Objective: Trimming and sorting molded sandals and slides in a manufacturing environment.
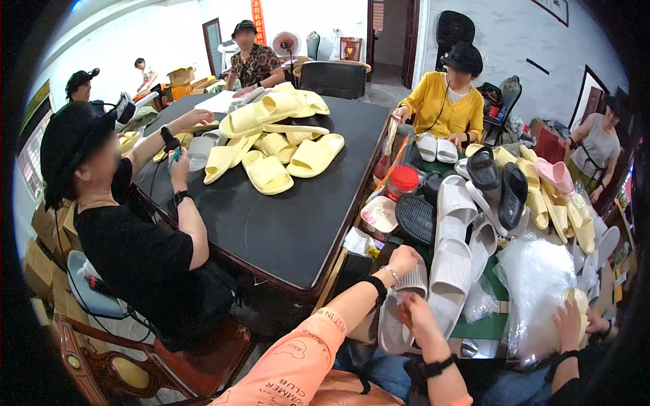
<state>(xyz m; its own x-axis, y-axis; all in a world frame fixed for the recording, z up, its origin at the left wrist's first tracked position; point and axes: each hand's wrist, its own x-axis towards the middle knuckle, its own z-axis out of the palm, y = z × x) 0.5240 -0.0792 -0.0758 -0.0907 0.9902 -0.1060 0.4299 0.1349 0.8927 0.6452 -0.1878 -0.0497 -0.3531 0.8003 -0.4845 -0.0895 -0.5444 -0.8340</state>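
Note:
Just in front of me at the table edge lies a light grey slipper [393,331], its ribbed strap toward the far side. My left hand [405,262], with a bracelet at the wrist, is closed above the toe end; what its fingers hold, if anything, is hidden. My right hand [418,317], a black band on its wrist, has bent fingers closed at the strap's near edge of this slipper. Right beside it, more light grey slippers [450,267] lie in an overlapping row. A black slipper [415,218] rests beyond my left hand.
A red-lidded jar [402,181] and an open tub [380,214] stand ahead. Clear plastic bags [538,277] lie to the right, near another person's hand [567,323]. Yellow slippers [267,172] are piled on the dark table [271,237], where a person in black [135,223] works.

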